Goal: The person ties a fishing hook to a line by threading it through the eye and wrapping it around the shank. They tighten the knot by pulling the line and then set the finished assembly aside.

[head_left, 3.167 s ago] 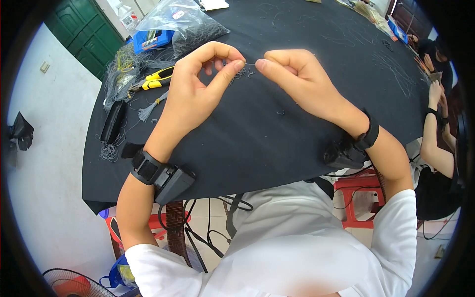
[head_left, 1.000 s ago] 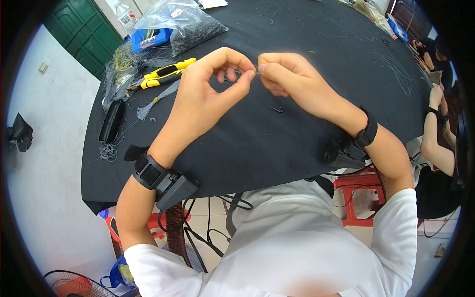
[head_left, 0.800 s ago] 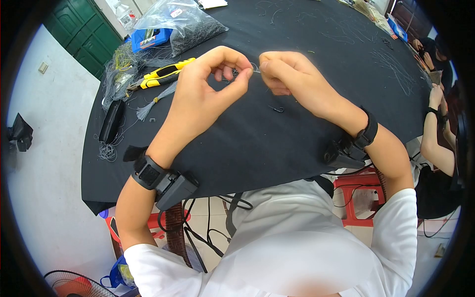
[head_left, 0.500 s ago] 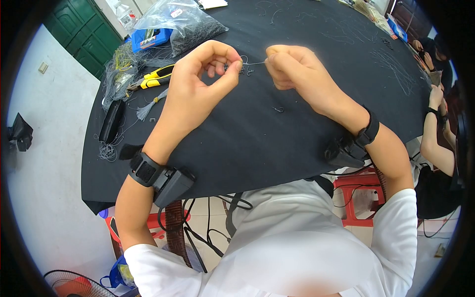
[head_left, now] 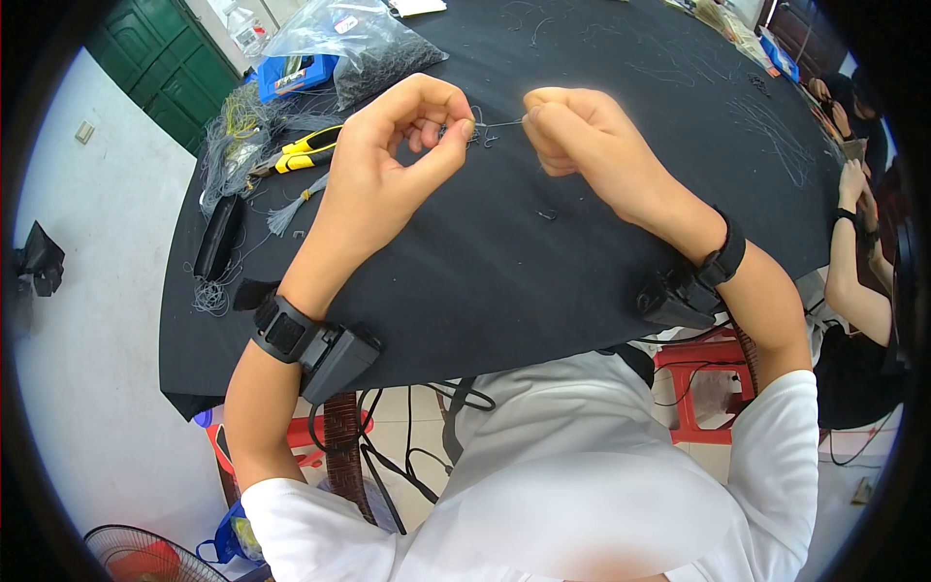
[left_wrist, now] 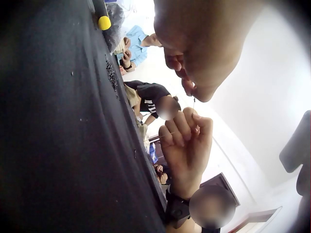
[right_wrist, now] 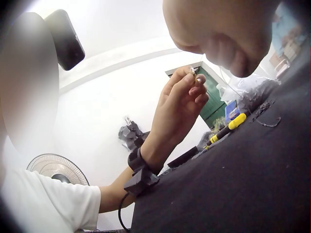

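Observation:
In the head view, my left hand [head_left: 393, 160] pinches a small dark fishing hook between thumb and forefinger, mostly hidden by the fingertips. A thin clear fishing line [head_left: 504, 124] runs from there, with a small loop beside the fingertips, to my right hand [head_left: 592, 141]. The right fingers are curled into a fist round the line, thumb on top. In the left wrist view the line [left_wrist: 194, 105] crosses the short gap between the hands. Behind the left fingertips lies a small pile of fishing hooks [head_left: 482, 139]. A single hook [head_left: 548, 214] lies on the black cloth nearer the body.
Yellow-black pliers [head_left: 308, 152], a tied bundle of line [head_left: 296, 206] and a black case [head_left: 221, 238] lie at left. Behind them are tangled line [head_left: 233, 145], a blue box [head_left: 296, 78] and a clear bag of hooks [head_left: 388, 68]. Another person's arms [head_left: 858, 252] are at right.
A second ago the hands were almost touching. They have drawn apart, left hand up and to the left, right hand slightly right, and the line now stretches between them.

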Available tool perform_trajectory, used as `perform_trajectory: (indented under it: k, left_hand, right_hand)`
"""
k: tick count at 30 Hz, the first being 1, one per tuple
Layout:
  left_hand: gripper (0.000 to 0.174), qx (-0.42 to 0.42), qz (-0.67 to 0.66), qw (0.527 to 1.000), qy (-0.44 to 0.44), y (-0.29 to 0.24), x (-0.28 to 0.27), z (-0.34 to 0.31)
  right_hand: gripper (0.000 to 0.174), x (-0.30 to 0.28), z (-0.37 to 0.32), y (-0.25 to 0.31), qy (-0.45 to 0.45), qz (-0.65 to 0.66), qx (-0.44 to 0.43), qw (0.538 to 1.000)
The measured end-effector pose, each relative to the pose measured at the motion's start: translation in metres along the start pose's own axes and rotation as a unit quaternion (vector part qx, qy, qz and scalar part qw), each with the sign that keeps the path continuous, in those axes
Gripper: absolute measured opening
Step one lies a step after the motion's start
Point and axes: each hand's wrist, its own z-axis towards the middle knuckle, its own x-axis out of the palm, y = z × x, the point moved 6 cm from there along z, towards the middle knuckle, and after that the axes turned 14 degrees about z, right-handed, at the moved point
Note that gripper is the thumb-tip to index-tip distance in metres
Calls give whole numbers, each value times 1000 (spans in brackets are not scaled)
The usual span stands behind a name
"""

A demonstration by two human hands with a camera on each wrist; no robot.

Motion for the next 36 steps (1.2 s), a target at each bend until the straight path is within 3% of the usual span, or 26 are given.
perform_trajectory:
  k: [15, 21, 24, 27, 32, 36]
  left_hand:
    - [5, -10, -6, 1000, 7, 0, 0, -1]
    - [5, -1, 16, 1000, 7, -1, -1, -1]
    - [5, -14, -27, 999, -16, -1, -3, -1]
    - [6, -26, -27, 999, -24, 0, -4, -1]
    - [7, 2, -12, 999, -41, 0, -7, 0]
    - [8, 21, 32, 998, -43, -5, -6, -1]
  right_hand:
    - [29, 6, -2, 3, -12, -45, -3, 999]
    - [29, 0, 0, 0, -7, 15, 37, 999]
    - [27, -3, 0, 8, -74, -33, 38, 996]
    - [28, -14, 3, 10, -97, 0, 34, 995]
    - [27, -51, -2, 21, -221, 59, -88, 969]
    - [24, -32, 0, 41, -140, -39, -130, 981]
